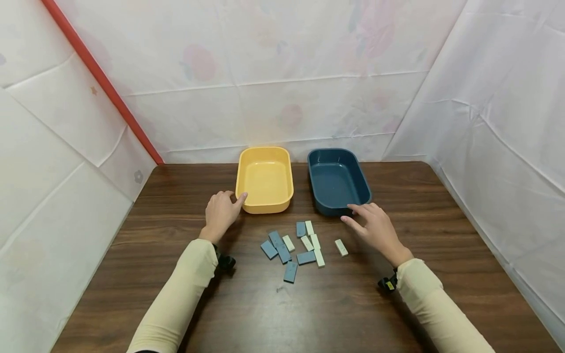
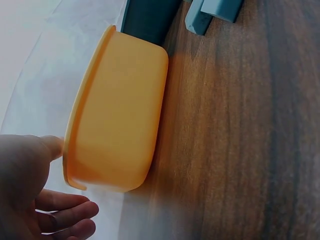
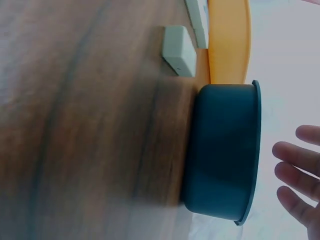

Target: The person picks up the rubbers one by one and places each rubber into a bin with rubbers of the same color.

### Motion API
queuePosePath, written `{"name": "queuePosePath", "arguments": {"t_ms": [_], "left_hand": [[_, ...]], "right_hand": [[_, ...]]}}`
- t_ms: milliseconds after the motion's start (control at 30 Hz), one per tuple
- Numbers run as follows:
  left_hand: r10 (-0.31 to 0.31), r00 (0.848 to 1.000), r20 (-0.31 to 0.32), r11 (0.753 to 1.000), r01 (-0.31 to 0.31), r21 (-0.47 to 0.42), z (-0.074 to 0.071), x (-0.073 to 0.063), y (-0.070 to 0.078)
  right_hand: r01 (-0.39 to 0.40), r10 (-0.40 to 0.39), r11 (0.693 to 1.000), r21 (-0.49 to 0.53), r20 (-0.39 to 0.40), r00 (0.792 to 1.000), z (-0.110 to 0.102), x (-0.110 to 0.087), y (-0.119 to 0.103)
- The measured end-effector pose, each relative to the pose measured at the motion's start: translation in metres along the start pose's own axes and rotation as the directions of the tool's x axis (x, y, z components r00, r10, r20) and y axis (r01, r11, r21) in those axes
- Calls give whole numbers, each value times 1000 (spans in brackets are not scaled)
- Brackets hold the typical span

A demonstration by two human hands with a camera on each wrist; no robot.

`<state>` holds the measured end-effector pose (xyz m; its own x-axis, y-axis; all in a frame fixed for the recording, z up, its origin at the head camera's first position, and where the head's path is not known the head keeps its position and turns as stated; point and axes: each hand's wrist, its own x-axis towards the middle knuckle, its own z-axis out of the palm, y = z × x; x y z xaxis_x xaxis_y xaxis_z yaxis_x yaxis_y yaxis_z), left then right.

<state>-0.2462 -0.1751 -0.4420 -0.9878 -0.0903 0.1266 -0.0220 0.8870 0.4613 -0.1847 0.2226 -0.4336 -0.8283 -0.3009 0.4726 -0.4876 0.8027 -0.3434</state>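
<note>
My left hand (image 1: 220,214) is at the front left corner of a yellow plastic tray (image 1: 265,208), its thumb extended right at the rim. In the left wrist view the other fingers (image 2: 67,216) lie loosely outside the tray wall. My right hand (image 1: 375,229) hovers by the front right corner of a dark blue tray (image 1: 337,206), fingers apart and holding nothing. In the right wrist view its fingertips (image 3: 287,150) stand clear of the blue tray's rim. Between the hands lie several grey-blue blocks (image 1: 290,272) and several pale cream blocks (image 1: 341,247), small and rectangular.
Both trays stand side by side at the back of a dark wood table (image 1: 247,314), with nothing visible inside. A white patterned sheet (image 1: 282,98) hangs behind and at the sides. A red strip (image 1: 106,83) runs down at the back left.
</note>
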Motion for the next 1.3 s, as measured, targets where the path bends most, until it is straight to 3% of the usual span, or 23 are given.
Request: {"name": "queuePosePath", "arguments": {"t_ms": [200, 467, 733, 1000, 1167, 1300], "left_hand": [[-16, 1000, -9, 1000, 16, -23, 2, 1, -1], [-23, 1000, -18, 998, 22, -66, 5, 0, -2], [-45, 998, -42, 993, 40, -111, 5, 2, -2], [-55, 997, -57, 990, 47, -130, 7, 3, -3], [-63, 996, -56, 989, 55, -138, 8, 3, -3], [-67, 996, -61, 989, 59, -133, 8, 3, -2]], "right_hand": [[26, -26, 999, -38, 2, 1000, 6, -6, -1], [-1, 11, 998, -65, 168, 986, 14, -15, -3], [-24, 55, 994, -102, 308, 950, 16, -18, -8], [-56, 92, 994, -94, 438, 894, 16, -16, -14], [-62, 91, 995, -75, 489, 868, 19, -16, -16], [-61, 87, 996, -69, 503, 860, 22, -16, -16]]}}
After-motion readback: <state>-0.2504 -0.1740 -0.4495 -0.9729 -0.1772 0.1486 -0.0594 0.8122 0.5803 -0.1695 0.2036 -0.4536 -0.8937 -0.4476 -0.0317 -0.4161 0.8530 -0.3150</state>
